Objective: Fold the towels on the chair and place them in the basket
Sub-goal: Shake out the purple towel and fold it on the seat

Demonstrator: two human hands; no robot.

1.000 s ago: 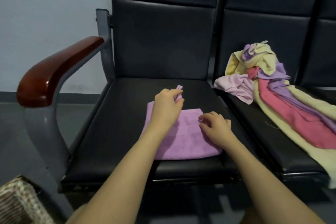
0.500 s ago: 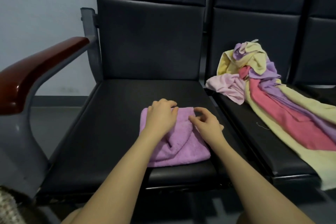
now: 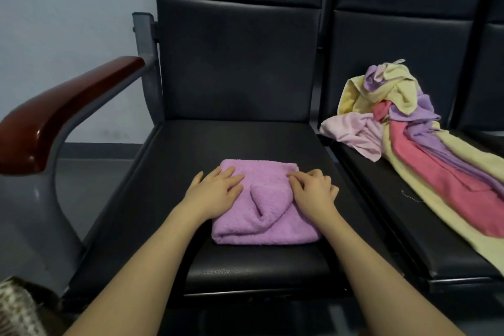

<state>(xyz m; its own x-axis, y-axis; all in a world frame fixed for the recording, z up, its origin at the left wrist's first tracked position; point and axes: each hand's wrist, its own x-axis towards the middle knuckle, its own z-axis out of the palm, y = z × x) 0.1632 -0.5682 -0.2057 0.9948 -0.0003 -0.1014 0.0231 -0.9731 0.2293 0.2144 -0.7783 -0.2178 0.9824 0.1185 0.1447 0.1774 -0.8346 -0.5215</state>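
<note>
A folded purple towel (image 3: 261, 215) lies near the front of the black chair seat (image 3: 234, 139). My left hand (image 3: 215, 194) rests flat on the towel's left part, fingers straight. My right hand (image 3: 313, 194) lies on its right part with the fingers slightly bent, fingertips pressing the cloth. A raised crease runs between the two hands. A heap of unfolded towels (image 3: 409, 139), yellow, pink, purple and red, lies on the neighbouring seat to the right. The woven basket (image 3: 16, 308) shows only as a corner at the bottom left.
A wooden armrest (image 3: 62, 109) on a grey metal frame stands left of the seat. A second black seat (image 3: 403, 226) adjoins on the right. A pale wall and grey floor lie behind and to the left.
The towel's far edge was folded toward me into a smaller packet. My left hand let go of the corner and now lies flat on the cloth. Both hands moved apart.
</note>
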